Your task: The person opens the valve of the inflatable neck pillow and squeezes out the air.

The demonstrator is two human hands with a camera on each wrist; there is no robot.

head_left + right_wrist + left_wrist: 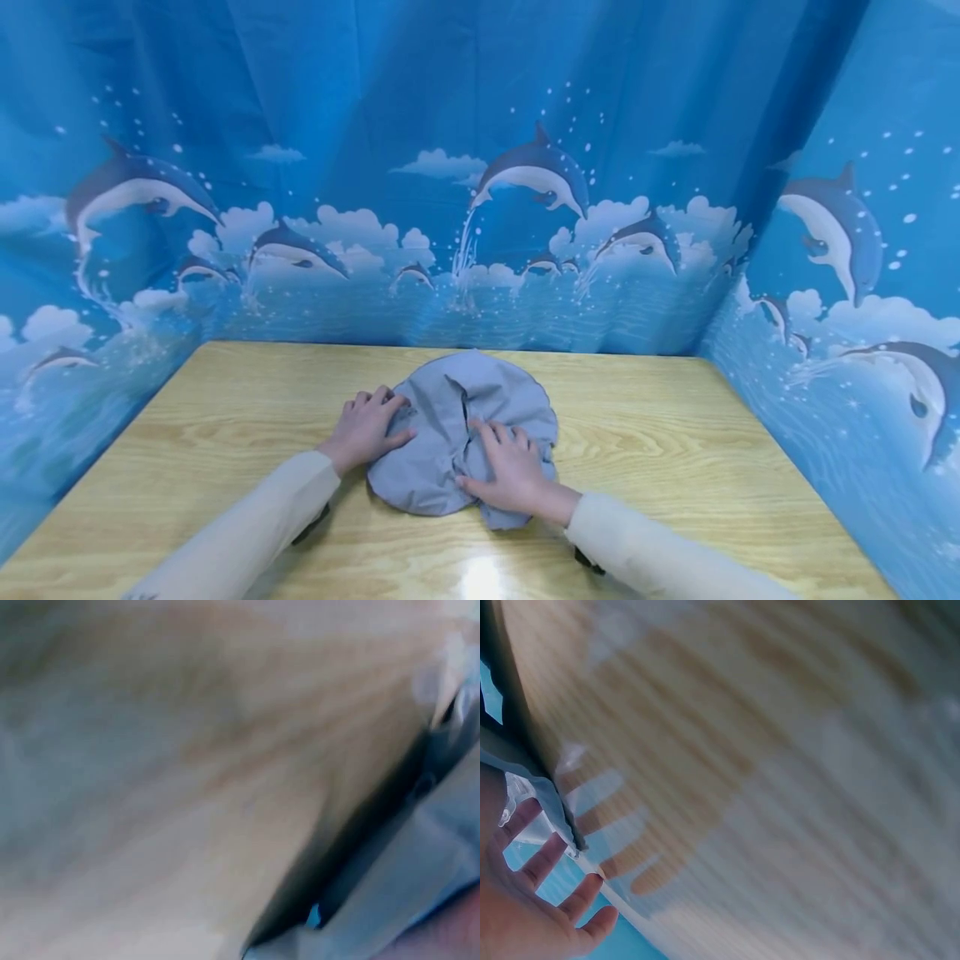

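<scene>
A crumpled, roundish grey cloth piece (427, 467) lies on the wooden table, with folds and a dark slit near its middle. My left hand (367, 429) rests at its left edge, fingers spread and fingertips on the fabric. In the left wrist view the left hand (532, 900) shows fairly straight, parted fingers beside the cloth's edge (525, 776). On the right part of the cloth lies my right hand (510, 471), thumb and fingers apart, slightly bent over a fold. The right wrist view shows the grey fabric (405, 877) close up, with the hand mostly out of frame.
The light wooden table (660, 467) reaches back to a blue curtain (360, 150) printed with dolphins, clouds and waves. More of this curtain hangs along both sides. Pale sleeves (247, 533) cover both forearms, with dark bands at the wrists.
</scene>
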